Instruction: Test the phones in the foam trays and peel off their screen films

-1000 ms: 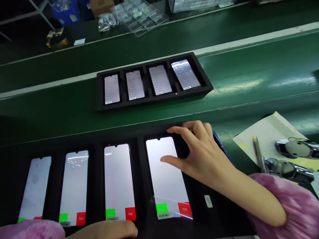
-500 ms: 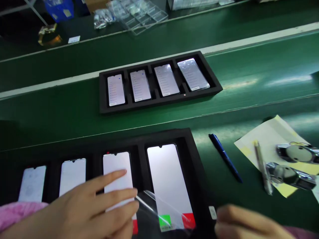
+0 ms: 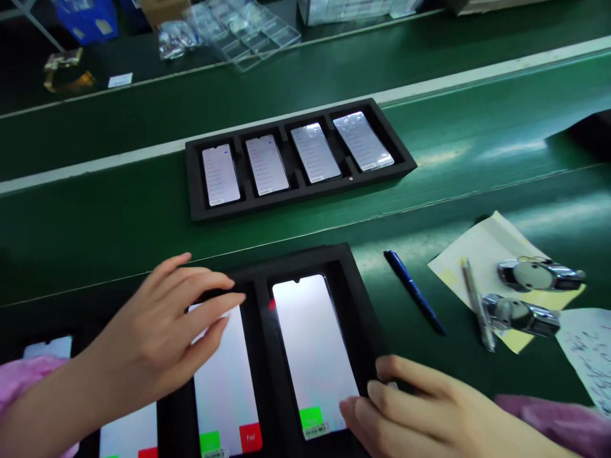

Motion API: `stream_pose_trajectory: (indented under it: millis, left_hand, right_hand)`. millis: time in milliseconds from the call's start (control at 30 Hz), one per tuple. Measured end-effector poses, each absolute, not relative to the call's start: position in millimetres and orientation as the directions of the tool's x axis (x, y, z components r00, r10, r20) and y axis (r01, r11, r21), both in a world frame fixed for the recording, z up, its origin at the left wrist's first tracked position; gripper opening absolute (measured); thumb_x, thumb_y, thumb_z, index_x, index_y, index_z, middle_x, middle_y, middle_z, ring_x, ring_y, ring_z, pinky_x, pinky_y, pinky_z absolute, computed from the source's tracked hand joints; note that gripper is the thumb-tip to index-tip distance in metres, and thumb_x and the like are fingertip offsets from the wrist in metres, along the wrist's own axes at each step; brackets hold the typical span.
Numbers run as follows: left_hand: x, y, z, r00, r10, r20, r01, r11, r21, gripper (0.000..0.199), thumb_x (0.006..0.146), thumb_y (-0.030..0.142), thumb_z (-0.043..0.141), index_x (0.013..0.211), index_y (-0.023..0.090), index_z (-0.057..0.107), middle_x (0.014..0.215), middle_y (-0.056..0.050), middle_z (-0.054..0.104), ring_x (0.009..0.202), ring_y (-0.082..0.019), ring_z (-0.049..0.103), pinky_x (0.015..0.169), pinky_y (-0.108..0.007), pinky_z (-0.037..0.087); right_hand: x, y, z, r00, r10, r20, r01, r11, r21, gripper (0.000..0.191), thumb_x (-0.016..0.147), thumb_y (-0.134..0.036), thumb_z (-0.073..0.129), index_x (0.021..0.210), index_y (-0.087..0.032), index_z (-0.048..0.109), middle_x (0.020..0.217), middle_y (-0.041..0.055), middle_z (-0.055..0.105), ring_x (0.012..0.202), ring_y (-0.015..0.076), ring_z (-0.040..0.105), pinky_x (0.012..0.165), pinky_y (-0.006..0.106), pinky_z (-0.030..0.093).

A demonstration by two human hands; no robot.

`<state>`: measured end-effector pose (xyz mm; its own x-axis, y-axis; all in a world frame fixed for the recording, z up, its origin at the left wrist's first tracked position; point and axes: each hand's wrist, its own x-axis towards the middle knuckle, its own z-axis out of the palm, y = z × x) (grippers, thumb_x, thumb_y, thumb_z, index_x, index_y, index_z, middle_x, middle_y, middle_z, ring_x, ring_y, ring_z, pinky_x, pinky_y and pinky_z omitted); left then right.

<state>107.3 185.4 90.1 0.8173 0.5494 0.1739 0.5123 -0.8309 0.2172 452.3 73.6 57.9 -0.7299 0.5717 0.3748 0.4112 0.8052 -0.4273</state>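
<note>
In the near black tray [image 3: 361, 299], several phones lie in separate slots with lit white screens. My left hand [image 3: 165, 324] is over the upper part of a phone [image 3: 224, 375], fingers apart, with nothing visible in them. Green and red boxes show at the bottom of that screen, the red one reading "Fail". My right hand [image 3: 420, 407] is at the lower right corner of the rightmost phone [image 3: 312, 343]; its thumb covers that corner and its fingers are loosely apart. A small red spot shows at this phone's left edge. Whether the thumb presses the screen cannot be made out.
A second black tray [image 3: 296, 192] with several lit phones sits farther back on the green surface. Right of the near tray lie a blue pen [image 3: 414, 292], a silver pen [image 3: 477, 305], paper [image 3: 468, 248] and shiny metal-looking objects [image 3: 539, 273]. A clear compartment box [image 3: 248, 41] stands behind.
My left hand has lifted up and away from the phone beneath it. My right hand has come left onto the rightmost phone's corner. The clear film seen between the hands no longer shows.
</note>
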Motion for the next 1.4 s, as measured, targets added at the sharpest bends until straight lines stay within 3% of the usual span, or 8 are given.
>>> stream_pose_trajectory:
  millis: [100, 200, 467, 833, 1033, 1133, 1267, 1400]
  left_hand:
    - [78.5, 183.2, 94.5, 0.748, 0.659, 0.078, 0.656, -0.753, 0.063, 0.019, 0.102, 0.032, 0.059, 0.113, 0.027, 0.074, 0.121, -0.006, 0.069, 0.111, -0.029, 0.065, 0.116, -0.06, 0.043]
    - [62.0, 176.3, 96.3, 0.663, 0.747, -0.051, 0.744, -0.664, -0.071, 0.038, 0.106, 0.048, 0.048, 0.117, 0.027, 0.078, 0.13, -0.01, 0.067, 0.112, -0.036, 0.065, 0.103, -0.064, 0.05]
    - [68.0, 165.7, 93.7, 0.625, 0.78, -0.025, 0.777, -0.626, -0.068, 0.049, 0.109, 0.047, 0.041, 0.112, 0.018, 0.08, 0.138, -0.017, 0.067, 0.122, -0.04, 0.063, 0.108, -0.071, 0.047]
    - [57.5, 187.3, 98.7, 0.583, 0.812, -0.034, 0.813, -0.582, 0.033, 0.057, 0.104, 0.061, 0.041, 0.107, 0.023, 0.083, 0.132, -0.011, 0.068, 0.119, -0.035, 0.062, 0.109, -0.067, 0.047]
    - [71.6, 178.3, 111.7, 0.572, 0.82, -0.013, 0.82, -0.571, 0.044, 0.041, 0.108, 0.045, 0.048, 0.102, 0.022, 0.081, 0.125, -0.001, 0.073, 0.119, -0.025, 0.064, 0.112, -0.057, 0.049]
    - [74.5, 167.3, 122.1, 0.545, 0.837, 0.038, 0.826, -0.545, 0.147, 0.03, 0.102, 0.046, 0.061, 0.097, 0.024, 0.08, 0.11, 0.002, 0.079, 0.109, -0.022, 0.07, 0.086, -0.035, 0.059]
    - [70.6, 138.6, 134.0, 0.576, 0.816, 0.047, 0.763, -0.557, 0.327, 0.026, 0.097, 0.053, 0.068, 0.096, 0.029, 0.078, 0.093, 0.01, 0.079, 0.053, -0.005, 0.059, 0.045, -0.02, 0.042]
    - [65.7, 93.7, 134.0, 0.796, 0.605, 0.022, 0.53, -0.714, 0.458, 0.014, 0.104, 0.026, 0.059, 0.105, 0.031, 0.072, 0.095, 0.01, 0.08, 0.08, -0.009, 0.075, 0.068, -0.018, 0.059]
  right_hand:
    - [440.1, 103.1, 62.4, -0.703, 0.632, 0.327, 0.389, 0.726, -0.566, 0.033, 0.111, -0.013, 0.046, 0.093, -0.015, 0.073, 0.083, 0.0039, 0.068, 0.074, 0.0142, 0.058, 0.069, 0.033, 0.049]
    - [431.3, 128.9, 58.8, -0.572, 0.741, 0.351, 0.323, 0.597, -0.734, 0.018, 0.107, -0.014, 0.06, 0.096, -0.016, 0.075, 0.092, 0.0055, 0.067, 0.08, 0.0123, 0.062, 0.066, 0.027, 0.05]
    - [412.3, 141.4, 60.0, -0.059, 0.998, 0.037, 0.107, 0.043, -0.993, 0.01, 0.093, -0.027, 0.078, 0.089, -0.022, 0.07, 0.074, -0.0029, 0.061, 0.054, 0.0097, 0.053, 0.043, 0.026, 0.039]
    - [399.2, 137.7, 55.4, 0.071, 0.979, 0.189, 0.104, 0.181, -0.978, 0.008, 0.09, -0.02, 0.077, 0.086, -0.02, 0.069, 0.082, 0.0016, 0.064, 0.062, 0.0109, 0.055, 0.047, 0.028, 0.04]
    - [400.0, 135.0, 55.6, 0.076, 0.98, 0.183, 0.174, 0.168, -0.97, 0.01, 0.092, -0.028, 0.077, 0.089, -0.024, 0.069, 0.09, 0.0046, 0.068, 0.07, 0.015, 0.059, 0.049, 0.03, 0.041]
    - [400.6, 133.7, 56.9, 0.061, 0.98, 0.191, 0.194, 0.176, -0.965, 0.012, 0.092, -0.03, 0.078, 0.088, -0.024, 0.068, 0.092, 0.0051, 0.068, 0.072, 0.0157, 0.06, 0.05, 0.031, 0.043]
    - [401.3, 126.2, 60.1, 0.055, 0.981, 0.184, 0.184, 0.171, -0.968, 0.011, 0.093, -0.027, 0.076, 0.088, -0.023, 0.067, 0.091, 0.0044, 0.068, 0.074, 0.0156, 0.062, 0.049, 0.028, 0.043]
    - [406.8, 102.7, 65.2, -0.047, 0.995, 0.09, 0.203, 0.098, -0.974, 0.016, 0.094, -0.031, 0.076, 0.092, -0.021, 0.064, 0.084, 0.0003, 0.066, 0.056, 0.0103, 0.058, 0.045, 0.027, 0.043]
